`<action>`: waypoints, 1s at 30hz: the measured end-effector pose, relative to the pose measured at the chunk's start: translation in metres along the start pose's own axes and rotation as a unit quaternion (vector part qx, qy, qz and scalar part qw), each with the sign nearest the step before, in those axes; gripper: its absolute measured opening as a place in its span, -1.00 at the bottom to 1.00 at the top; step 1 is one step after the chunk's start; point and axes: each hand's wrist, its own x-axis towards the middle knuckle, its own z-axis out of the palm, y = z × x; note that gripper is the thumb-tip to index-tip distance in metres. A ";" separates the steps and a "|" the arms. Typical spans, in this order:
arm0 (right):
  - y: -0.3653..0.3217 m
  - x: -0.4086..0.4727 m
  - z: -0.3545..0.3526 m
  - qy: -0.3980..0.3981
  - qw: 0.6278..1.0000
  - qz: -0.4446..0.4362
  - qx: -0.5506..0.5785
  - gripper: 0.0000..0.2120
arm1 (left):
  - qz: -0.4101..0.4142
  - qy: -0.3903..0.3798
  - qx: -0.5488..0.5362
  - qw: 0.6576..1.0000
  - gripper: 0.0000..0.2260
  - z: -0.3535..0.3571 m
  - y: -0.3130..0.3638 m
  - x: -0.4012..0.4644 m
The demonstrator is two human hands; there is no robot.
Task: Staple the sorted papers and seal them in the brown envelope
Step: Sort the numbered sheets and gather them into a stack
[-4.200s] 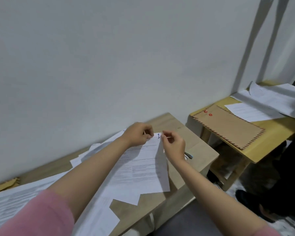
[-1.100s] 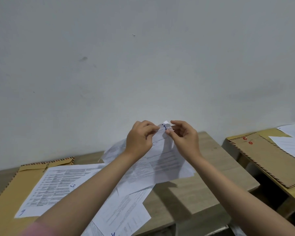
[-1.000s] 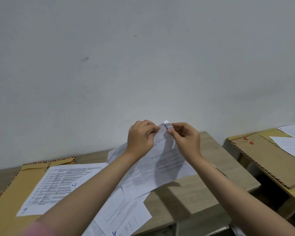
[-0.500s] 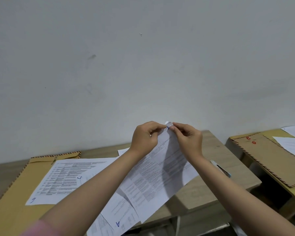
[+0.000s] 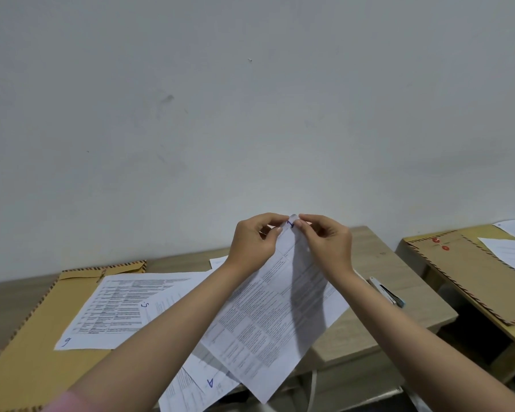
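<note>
I pinch the top corner of the printed sheet point(image 5: 280, 307) between my left hand point(image 5: 254, 243) and right hand point(image 5: 327, 245), both closed on it, lifting it above the wooden desk point(image 5: 378, 319). On the desk's left end lies the brown envelope point(image 5: 27, 361) under other papers point(image 5: 116, 307); the stapler point(image 5: 387, 292) lies near its right edge.

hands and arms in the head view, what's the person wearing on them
Both forearms are bare from wrist to near the elbow. A pink sleeve shows on the left arm at the bottom edge of the picture. The left hand and the right hand wear no gloves, and no rings, watch or bracelets show. The nails are short and look unpainted.
</note>
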 end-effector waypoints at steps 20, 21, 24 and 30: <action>0.010 0.003 0.008 -0.068 0.994 0.051 0.068 -0.82 | -0.040 0.039 -0.018 0.998 -0.80 0.002 -0.021 -0.002; 0.012 0.003 0.009 -0.067 0.994 0.055 0.068 -0.83 | -0.042 0.042 -0.015 0.998 -0.79 0.002 -0.023 -0.003; 0.021 0.005 0.015 -0.067 0.992 0.071 0.082 -0.83 | -0.048 0.040 -0.005 0.998 -0.82 0.003 -0.030 -0.002; 0.060 0.009 0.031 -0.106 0.984 0.117 0.086 -0.88 | -0.083 0.024 0.022 0.996 -0.82 -0.001 -0.054 -0.003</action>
